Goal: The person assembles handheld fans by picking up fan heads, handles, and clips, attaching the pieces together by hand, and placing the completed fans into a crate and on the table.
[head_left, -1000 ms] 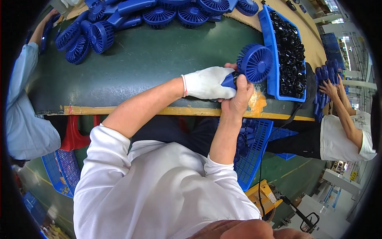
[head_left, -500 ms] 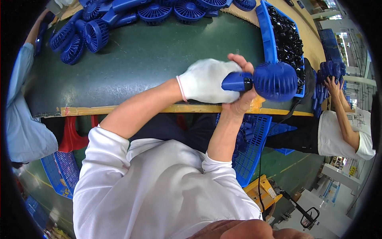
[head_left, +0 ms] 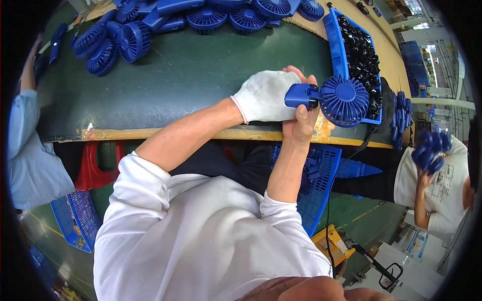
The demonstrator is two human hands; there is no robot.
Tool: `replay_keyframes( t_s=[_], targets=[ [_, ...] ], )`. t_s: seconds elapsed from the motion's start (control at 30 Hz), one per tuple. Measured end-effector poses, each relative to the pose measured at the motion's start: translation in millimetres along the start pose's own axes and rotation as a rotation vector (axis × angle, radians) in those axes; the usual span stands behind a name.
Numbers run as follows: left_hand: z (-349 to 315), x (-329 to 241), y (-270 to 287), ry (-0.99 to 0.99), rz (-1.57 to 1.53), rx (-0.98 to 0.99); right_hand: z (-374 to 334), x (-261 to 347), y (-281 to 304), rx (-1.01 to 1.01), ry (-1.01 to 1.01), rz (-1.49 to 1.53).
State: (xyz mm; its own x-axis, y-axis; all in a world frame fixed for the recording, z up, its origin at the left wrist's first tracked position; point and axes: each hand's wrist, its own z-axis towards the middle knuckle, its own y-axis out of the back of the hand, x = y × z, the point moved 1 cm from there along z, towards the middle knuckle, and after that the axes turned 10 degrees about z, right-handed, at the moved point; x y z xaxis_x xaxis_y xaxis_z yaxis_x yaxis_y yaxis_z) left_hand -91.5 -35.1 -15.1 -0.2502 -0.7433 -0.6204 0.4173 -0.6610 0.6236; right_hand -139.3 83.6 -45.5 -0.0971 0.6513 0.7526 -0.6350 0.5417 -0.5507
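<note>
The 2 hands hold 1 blue fan (head_left: pixel 344 101) above the near edge of the table (head_left: pixel 201 75), right of centre. The left hand (head_left: pixel 268 95), in a white glove, is closed around the handle (head_left: pixel 297 95). The right hand (head_left: pixel 304 123), bare, is narrowed about the neck end of the handle: thumb on the near side, fingers on the far side. The fan head extends to the right, clear of both hands. A black part (head_left: pixel 314 95) sits at the neck. A blue tray (head_left: pixel 338 50) of black pieces (head_left: pixel 357 65) stands far right of the hands; contact between tray and fan head cannot be determined. A pile (head_left: pixel 206 19) of blue fans lies at the far left and far centre. Below the table, at right, is a blue basket (head_left: pixel 324 185). At far right, a co-worker (head_left: pixel 447 185) holds a blurred blue bundle (head_left: pixel 431 153).
</note>
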Motion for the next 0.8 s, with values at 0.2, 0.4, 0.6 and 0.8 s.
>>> replay_keyframes(
  t_s=[0.2, 0.4, 0.6, 0.8],
  targets=[
    [2.1, 2.5, -6.6, -0.003, -0.326, 0.515, -14.5, 19.8, 12.2, -0.181, 0.066, -0.176],
    [17.5, -4.0, 44.5, 0.09, 0.335, 0.09, -1.6, 66.8, 37.1, -0.374, 0.071, -1.13],
    [53.9, 77.7, 143.8, 0.189, 1.213, 0.024, 13.6, 96.7, 46.5, -0.269, 0.046, -1.897],
    [72.7, 105.0, 161.9, 0.368, 1.172, 0.35, 21.7, 88.0, 56.0, -0.238, 0.225, -1.995]
  ],
)
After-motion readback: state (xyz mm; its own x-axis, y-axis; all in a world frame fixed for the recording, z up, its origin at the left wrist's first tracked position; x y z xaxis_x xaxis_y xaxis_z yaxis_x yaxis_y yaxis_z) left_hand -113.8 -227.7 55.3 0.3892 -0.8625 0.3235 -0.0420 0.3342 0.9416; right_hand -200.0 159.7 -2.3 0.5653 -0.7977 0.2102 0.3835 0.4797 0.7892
